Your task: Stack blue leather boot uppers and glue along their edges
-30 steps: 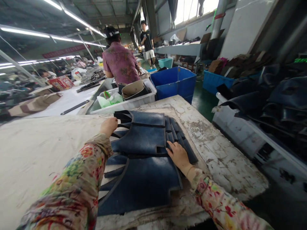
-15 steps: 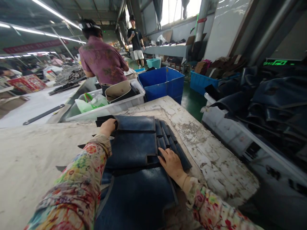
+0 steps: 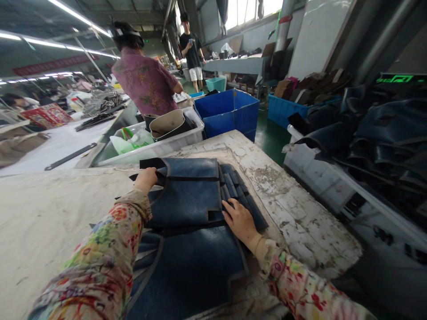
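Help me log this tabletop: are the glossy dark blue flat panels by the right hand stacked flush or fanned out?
Fanned out: the panels overlap unevenly, with several stepped edges showing beside the right hand.

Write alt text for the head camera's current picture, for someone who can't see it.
A left hand and a right hand touch opposite edges of overlapping dark blue panels on a worn pale table. Beyond are a white bin, a blue bin and a person in purple, facing away.

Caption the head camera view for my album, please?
Left hand and right hand at edges of overlapping blue leather-like panels on a worn worktable.
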